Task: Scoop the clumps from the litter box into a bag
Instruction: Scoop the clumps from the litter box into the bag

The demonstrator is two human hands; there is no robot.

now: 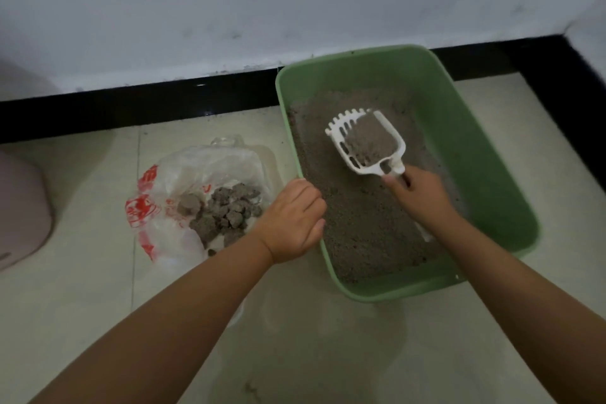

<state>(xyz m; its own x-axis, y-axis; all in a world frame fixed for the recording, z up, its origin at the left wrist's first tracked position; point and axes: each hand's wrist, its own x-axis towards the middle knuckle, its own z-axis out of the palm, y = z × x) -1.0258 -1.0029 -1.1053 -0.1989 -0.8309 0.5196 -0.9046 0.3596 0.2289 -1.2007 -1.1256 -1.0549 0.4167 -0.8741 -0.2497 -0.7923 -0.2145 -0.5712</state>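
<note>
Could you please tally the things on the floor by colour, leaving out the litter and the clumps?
Green: 1, the litter box
White: 1, the scoop
Clear with red print: 1, the bag
Pink: 1, the bin at the left edge
Total: 4

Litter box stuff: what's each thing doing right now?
Scoop: loaded with grey litter, held over the box.
Litter box: green, holding loose litter.
Bag: open on the floor, grey clumps inside.
Left hand: gripping the box's left rim.
Right hand: gripping the scoop's handle.
</note>
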